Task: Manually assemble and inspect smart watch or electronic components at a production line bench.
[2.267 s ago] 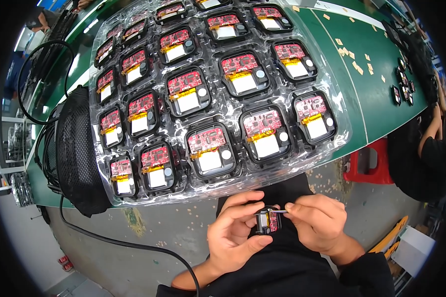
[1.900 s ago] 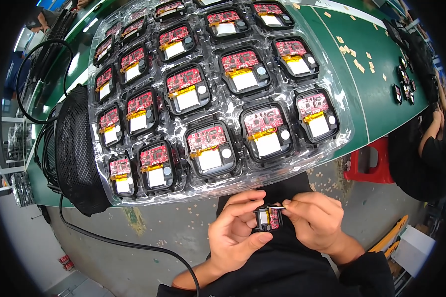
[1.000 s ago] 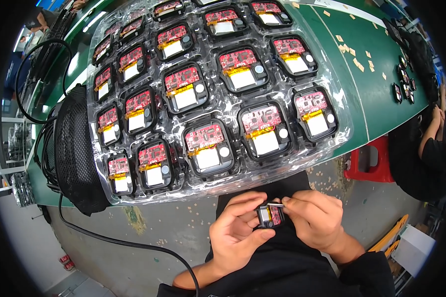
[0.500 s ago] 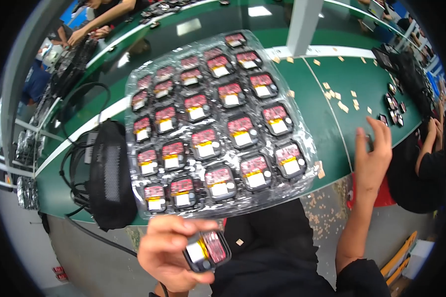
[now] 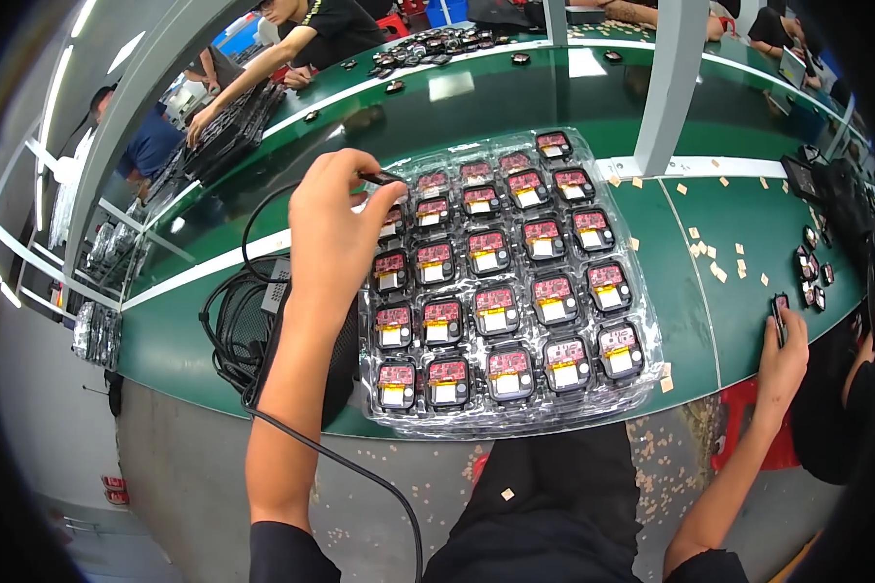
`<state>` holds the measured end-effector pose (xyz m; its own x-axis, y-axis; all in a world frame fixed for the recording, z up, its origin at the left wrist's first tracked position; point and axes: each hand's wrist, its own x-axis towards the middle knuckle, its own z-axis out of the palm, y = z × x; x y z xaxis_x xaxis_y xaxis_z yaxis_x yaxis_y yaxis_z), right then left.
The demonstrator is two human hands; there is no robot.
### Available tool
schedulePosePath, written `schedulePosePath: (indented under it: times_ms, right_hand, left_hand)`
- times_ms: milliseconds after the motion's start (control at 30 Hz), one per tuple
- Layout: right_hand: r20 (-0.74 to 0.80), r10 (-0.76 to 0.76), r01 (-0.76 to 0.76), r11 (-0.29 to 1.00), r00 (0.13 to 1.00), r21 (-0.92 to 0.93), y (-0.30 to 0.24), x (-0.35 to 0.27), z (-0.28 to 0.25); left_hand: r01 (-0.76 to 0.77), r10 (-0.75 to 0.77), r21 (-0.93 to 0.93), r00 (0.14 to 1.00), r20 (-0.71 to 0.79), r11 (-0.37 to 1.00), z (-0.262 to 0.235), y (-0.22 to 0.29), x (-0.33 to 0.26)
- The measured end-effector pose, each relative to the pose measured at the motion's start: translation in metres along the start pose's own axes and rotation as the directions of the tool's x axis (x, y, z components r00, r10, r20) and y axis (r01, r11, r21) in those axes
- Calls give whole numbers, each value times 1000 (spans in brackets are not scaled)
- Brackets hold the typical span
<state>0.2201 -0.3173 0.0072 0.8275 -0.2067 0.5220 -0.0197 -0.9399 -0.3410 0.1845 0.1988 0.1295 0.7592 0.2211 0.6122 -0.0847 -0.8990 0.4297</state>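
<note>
At the far left corner of the clear plastic tray [image 5: 515,424], my left hand [image 5: 335,209] pinches a small black device case [image 5: 385,179], seen edge-on. The tray holds rows of similar cases with red circuit boards, yellow tape and white blocks, such as this case [image 5: 497,309] in the middle. Off to the right, my right hand [image 5: 786,361] grips another small case [image 5: 780,309] with a red board, tilted up over the table. Several loose cases [image 5: 809,262] lie just beyond that hand.
A black mesh bag [image 5: 335,374] and coiled cables [image 5: 228,321] sit left of the tray. Small tan squares [image 5: 715,270] are scattered on the green table [image 5: 671,321]. A grey post [image 5: 671,87] rises behind the tray. Co-workers sit across and at right.
My left hand has carried its case from in front of the tray up to its far left corner. My right hand, empty before, has lowered and now holds a case. The view has shifted.
</note>
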Motion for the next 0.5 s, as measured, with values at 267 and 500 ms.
schedulePosePath:
  times_ms: [267,500]
  right_hand:
    - [156,-58,3,945,986,327,-23,-20,-20]
    - [275,-90,-12,937,957,350,-54,-25,-32]
  left_hand:
    - [89,-132,260,979,153,961,20,-11,12]
    - [-1,-52,328,987,151,945,20,-21,1]
